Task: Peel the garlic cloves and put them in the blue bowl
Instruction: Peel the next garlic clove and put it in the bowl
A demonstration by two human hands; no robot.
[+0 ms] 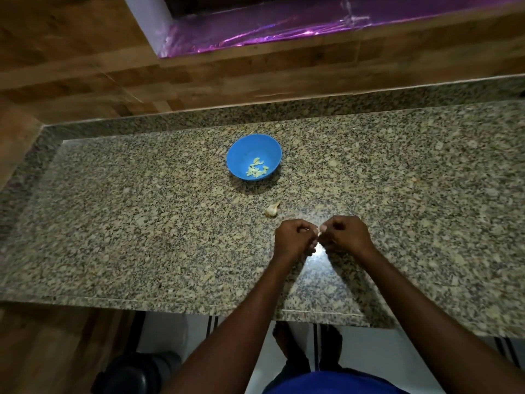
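Note:
A blue bowl [253,146] stands on the granite counter [142,223] and holds several peeled garlic cloves [257,169]. Nearer to me lies the rest of a garlic bulb in its skin [272,209]. Just below it my left hand [295,237] and my right hand [345,233] meet above the counter, fingers curled. Between their fingertips they pinch a small pale garlic clove [318,230], mostly hidden by the fingers.
The counter's front edge [199,302] runs across the lower part of the view. Wood panelling [85,66] backs the counter, with a purple foil-lined ledge [284,27] above. A scrap of garlic skin [414,180] lies at the right. Dark objects [133,373] stand on the floor below.

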